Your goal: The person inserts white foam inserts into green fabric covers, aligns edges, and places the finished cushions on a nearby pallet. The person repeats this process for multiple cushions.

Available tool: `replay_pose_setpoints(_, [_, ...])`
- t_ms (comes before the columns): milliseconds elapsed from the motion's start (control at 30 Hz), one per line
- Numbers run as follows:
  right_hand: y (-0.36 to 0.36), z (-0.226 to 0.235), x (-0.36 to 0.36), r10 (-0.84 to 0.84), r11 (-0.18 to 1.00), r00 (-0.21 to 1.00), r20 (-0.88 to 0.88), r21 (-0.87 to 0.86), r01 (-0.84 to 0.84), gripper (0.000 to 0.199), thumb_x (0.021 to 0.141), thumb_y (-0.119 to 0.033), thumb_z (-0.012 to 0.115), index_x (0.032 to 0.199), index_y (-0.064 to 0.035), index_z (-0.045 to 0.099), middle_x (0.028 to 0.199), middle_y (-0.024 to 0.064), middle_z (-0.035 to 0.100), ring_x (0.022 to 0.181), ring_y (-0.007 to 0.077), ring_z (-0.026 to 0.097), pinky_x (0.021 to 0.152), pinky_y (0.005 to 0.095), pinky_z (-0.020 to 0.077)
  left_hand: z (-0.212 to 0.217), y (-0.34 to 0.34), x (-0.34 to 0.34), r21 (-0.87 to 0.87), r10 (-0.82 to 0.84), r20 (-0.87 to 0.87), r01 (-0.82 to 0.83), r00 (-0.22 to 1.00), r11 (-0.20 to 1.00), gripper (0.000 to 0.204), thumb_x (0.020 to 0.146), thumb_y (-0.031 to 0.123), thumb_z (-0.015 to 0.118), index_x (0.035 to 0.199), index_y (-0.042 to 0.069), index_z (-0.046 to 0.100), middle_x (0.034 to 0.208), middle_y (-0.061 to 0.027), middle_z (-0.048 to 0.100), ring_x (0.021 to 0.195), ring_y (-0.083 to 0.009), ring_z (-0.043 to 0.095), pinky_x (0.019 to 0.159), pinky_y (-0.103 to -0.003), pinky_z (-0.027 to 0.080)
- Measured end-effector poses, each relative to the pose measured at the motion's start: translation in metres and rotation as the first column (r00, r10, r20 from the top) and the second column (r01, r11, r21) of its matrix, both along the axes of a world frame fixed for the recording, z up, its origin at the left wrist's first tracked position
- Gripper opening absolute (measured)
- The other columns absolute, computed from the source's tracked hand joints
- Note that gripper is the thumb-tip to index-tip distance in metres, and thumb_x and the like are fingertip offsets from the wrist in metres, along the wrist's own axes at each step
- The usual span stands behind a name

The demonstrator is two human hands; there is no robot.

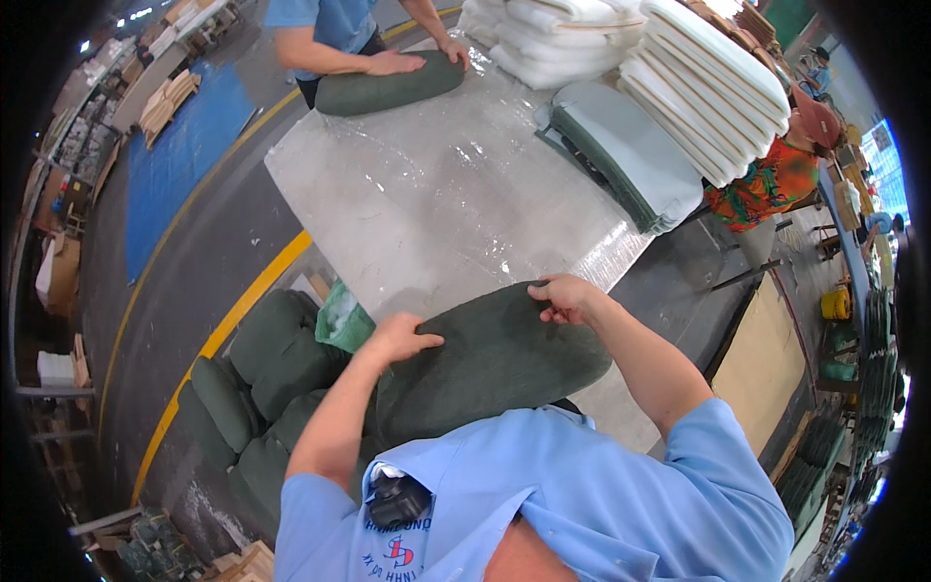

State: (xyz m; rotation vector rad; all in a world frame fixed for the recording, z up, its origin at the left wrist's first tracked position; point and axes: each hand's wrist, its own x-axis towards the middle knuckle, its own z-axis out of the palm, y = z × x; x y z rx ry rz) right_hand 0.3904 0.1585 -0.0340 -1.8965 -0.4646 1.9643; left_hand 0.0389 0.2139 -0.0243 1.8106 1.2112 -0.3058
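Observation:
A dark green fabric cushion [495, 359], long with rounded ends, is tilted between my body and the near edge of the plastic-covered table [417, 204]. My left hand [400, 339] grips its upper left edge, thumb on the face toward me and fingers mostly hidden beyond the edge. Farther right, my right hand [570, 299] pinches the top edge between thumb and fingers. Across the table, a co-worker's hands [398, 63] press on a similar green cushion [388, 89] standing at the far left edge.
Green cushions [272, 359] are piled on the floor at my left, beside a green bag [344, 320]. White padding sheets [703, 87] and white-and-green covered pieces [630, 145] are stacked on the table's right. Yellow lines [233, 320] and a blue sheet [184, 145] mark the floor.

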Motion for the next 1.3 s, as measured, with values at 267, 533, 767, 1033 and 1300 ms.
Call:
replay_pose_setpoints(267, [0.004,-0.044,-0.053,-0.531,0.844,0.844,-0.074,0.041,0.535,0.045,0.113,-0.024,0.050,0.150,0.0016,0.040,0.122,0.0188,0.063,0.074,0.0277,0.074,0.050,0.0344,0.0588,-0.071,-0.015,0.026,0.014,0.495,0.123,-0.500,0.860,0.866,0.044,0.105,0.040,0.061,0.117,0.000,0.076,0.101,-0.0219,0.077,0.093,-0.0341,0.074,0.087,-0.046,0.054])
replay_pose_setpoints(533, [0.008,-0.044,-0.073,-0.406,0.903,0.863,0.299,0.273,0.330,0.037,0.113,-0.024,0.050,0.130,0.0075,0.060,0.091,0.0177,0.069,0.053,0.0211,0.069,0.042,0.0336,0.0531,-0.077,-0.030,0.059,0.377,0.562,0.034,-0.532,0.826,0.758,0.045,0.112,0.039,0.047,0.096,0.002,0.067,0.090,-0.0280,0.071,0.089,-0.0513,0.067,0.078,-0.061,0.049])
replay_pose_setpoints(767, [0.017,-0.053,-0.072,-0.303,0.942,0.897,0.323,0.241,0.232,0.035,0.111,-0.025,0.052,0.113,0.0069,0.064,0.076,0.0121,0.064,0.049,0.0182,0.065,0.039,0.0324,0.0479,-0.097,-0.031,0.060,0.405,0.572,0.083,-0.552,0.816,0.729,0.043,0.111,0.038,0.049,0.094,0.003,0.066,0.086,-0.0283,0.070,0.085,-0.0523,0.067,0.075,-0.061,0.048])
replay_pose_setpoints(1033, [0.021,-0.047,-0.044,-0.276,0.951,0.958,0.078,0.169,0.260,0.040,0.111,-0.025,0.053,0.134,0.0070,0.058,0.092,0.0148,0.065,0.059,0.0231,0.069,0.045,0.0345,0.0536,-0.081,-0.008,0.020,0.070,0.436,0.166,-0.452,0.884,0.889,0.048,0.099,0.047,0.070,0.108,0.001,0.073,0.095,-0.0265,0.073,0.095,-0.0398,0.073,0.086,-0.048,0.054])
replay_pose_setpoints(1300, [0.016,-0.035,-0.053,-0.197,0.971,0.955,0.220,0.179,0.159,0.039,0.112,-0.027,0.053,0.130,0.0063,0.062,0.088,0.0140,0.068,0.057,0.0207,0.070,0.044,0.0334,0.0523,-0.074,-0.035,0.030,0.272,0.426,0.111,-0.439,0.898,0.856,0.036,0.107,0.039,0.060,0.100,0.004,0.068,0.094,-0.0246,0.071,0.095,-0.0470,0.068,0.079,-0.053,0.051])
